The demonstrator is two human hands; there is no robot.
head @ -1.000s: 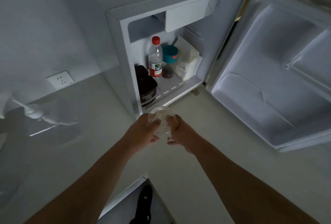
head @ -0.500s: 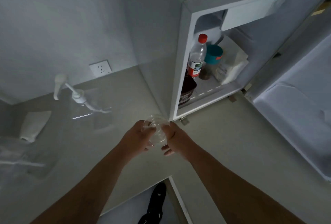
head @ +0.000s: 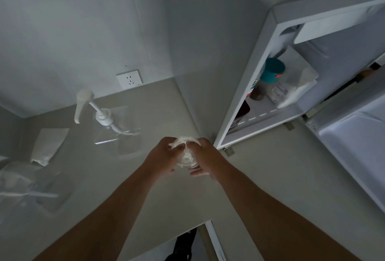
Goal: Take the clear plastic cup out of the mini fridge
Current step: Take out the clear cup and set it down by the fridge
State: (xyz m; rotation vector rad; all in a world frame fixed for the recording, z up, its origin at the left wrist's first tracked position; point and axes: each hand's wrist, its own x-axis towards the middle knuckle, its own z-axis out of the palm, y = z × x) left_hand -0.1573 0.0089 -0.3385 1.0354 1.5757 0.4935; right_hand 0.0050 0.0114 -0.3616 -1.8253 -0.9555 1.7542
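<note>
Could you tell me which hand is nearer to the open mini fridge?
Right. The right hand sits just beside the mini fridge at its lower corner; the left hand is farther, across the clear plastic cup.

Both bare forearms stretched forward, left hand point(head: 164, 156) and right hand point(head: 205, 159) cupped together — fingers curled inward; wrists close

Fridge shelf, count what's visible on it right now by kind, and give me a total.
Jar with teal lid: 1
Dark tub: 1
White packet: 1
Bottle, only a sliver of its label showing: 1
Total: 4
The clear cup is already out, held between the left hand and right hand.
</note>
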